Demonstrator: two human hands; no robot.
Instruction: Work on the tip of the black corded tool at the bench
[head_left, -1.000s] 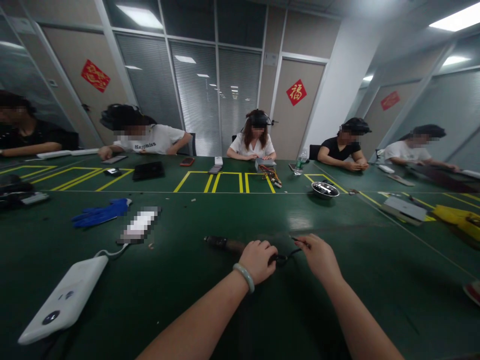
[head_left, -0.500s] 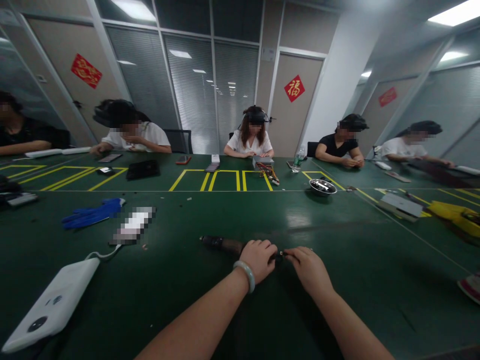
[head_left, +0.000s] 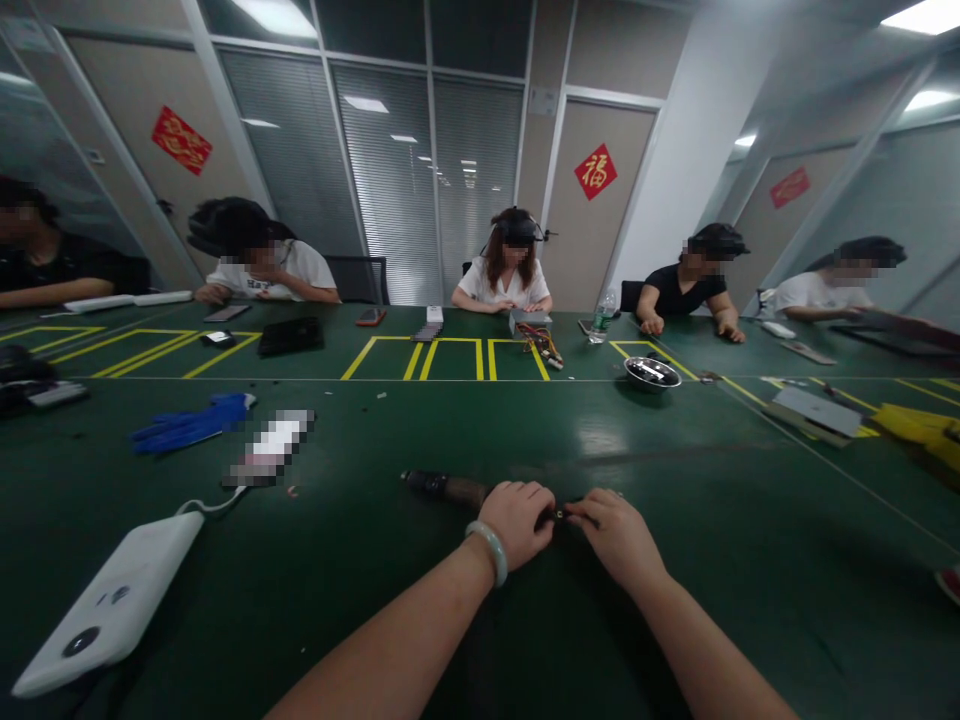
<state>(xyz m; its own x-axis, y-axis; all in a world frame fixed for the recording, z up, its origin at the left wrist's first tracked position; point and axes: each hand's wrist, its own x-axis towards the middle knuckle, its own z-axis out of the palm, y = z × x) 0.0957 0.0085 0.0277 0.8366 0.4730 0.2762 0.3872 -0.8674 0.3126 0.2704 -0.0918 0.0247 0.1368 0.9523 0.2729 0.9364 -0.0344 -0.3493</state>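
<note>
A dark, rod-shaped object (head_left: 463,490) with a black end and a brownish middle lies on the green table. My left hand (head_left: 517,520), with a pale bangle at the wrist, is wrapped round its near part, which the fingers hide. Just beyond that fist, a small brass-coloured tip shows at the object's right end. My right hand (head_left: 611,535) is closed in a pinch right at this tip, thumb and forefinger together. Whatever small part sits between those fingertips is too small to make out.
To the left lie a white power bank (head_left: 112,600), a phone (head_left: 274,448) cabled to it and a blue glove (head_left: 195,422). A metal bowl (head_left: 652,373), a water bottle (head_left: 602,318) and a box with wires (head_left: 531,322) stand farther off. Several people sit opposite.
The view has shifted slightly, so most things sit a little farther right. My hands keep nearly the same hold. A person in black at the right has moved their hands apart.
</note>
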